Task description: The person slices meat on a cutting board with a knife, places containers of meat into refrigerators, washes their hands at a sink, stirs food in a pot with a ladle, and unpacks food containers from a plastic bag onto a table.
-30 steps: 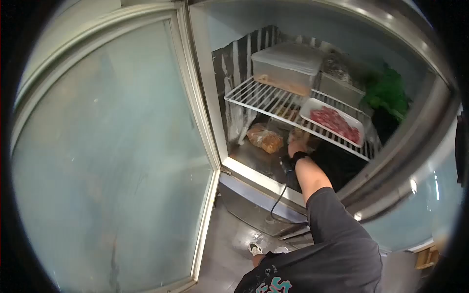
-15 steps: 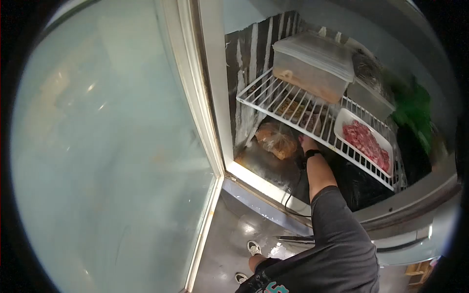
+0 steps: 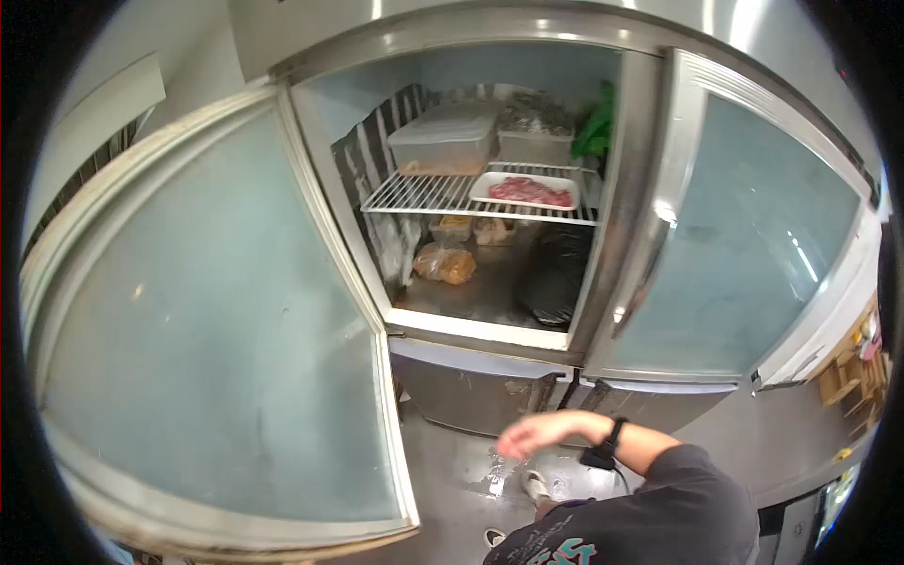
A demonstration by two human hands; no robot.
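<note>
My right hand point(image 3: 532, 435) hangs in the air in front of the fridge's lower doors, below the open compartment. Its fingers are loosely bent and a little blurred, and I see nothing in them. A black device on a wristband point(image 3: 605, 449) is strapped at the wrist, with a thin cable running from it. My left hand is out of view. Inside the fridge, a bag of brown food point(image 3: 444, 265) and a black plastic bag point(image 3: 556, 273) lie on the floor. On the wire shelf point(image 3: 414, 196) above is a white tray of red meat point(image 3: 529, 191).
The left glass door point(image 3: 217, 330) stands wide open; the right glass door point(image 3: 744, 245) is closed. A lidded plastic box point(image 3: 443, 139), another container point(image 3: 535, 145) and a green bag point(image 3: 595, 127) sit at the shelf's back. Small containers point(image 3: 452, 227) stand beneath it.
My right hand has come out of the lower compartment and down in front of the fridge. The view has drawn back and now takes in both doors. The bag of brown food stays inside.
</note>
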